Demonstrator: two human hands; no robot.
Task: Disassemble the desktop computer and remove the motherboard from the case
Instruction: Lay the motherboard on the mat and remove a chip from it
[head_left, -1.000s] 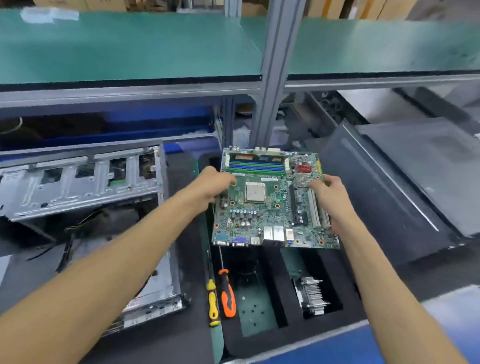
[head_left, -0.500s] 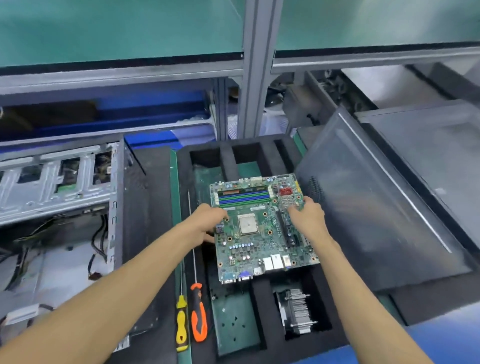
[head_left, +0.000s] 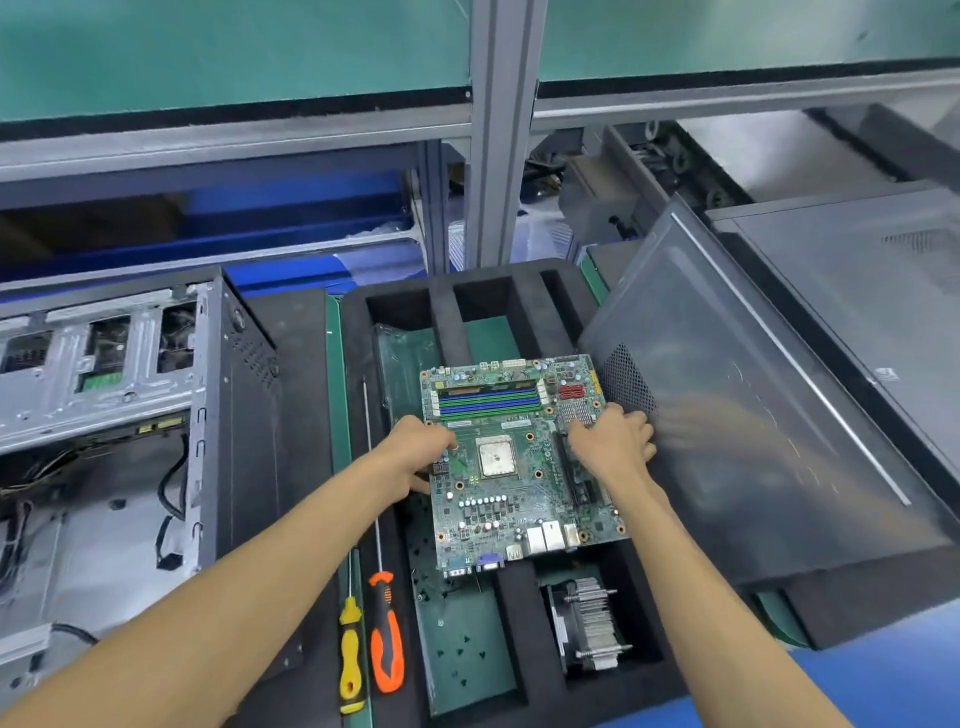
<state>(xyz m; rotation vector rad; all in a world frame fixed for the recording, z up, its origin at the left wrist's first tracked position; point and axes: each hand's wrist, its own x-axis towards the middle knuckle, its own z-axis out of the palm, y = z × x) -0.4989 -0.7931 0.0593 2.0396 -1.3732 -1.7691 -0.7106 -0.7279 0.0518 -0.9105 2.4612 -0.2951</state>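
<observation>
Both hands, left (head_left: 415, 457) and right (head_left: 610, 447), gripping the board (head_left: 514, 462) by its edges, have lowered it onto the tray (head_left: 353, 415), well clear of the case (head_left: 104, 415), so removal looks done.

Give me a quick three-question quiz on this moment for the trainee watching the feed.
1. True or false: the motherboard is still inside the computer case.
2. Which hands grip the motherboard: A left only, B right only, C both?
3. What sits in the foam tray compartment nearest the camera, right of the board?

Key: 1 false; it is over the foam tray. 2 C, left hand and right hand. 3 The heatsink fan.
</observation>
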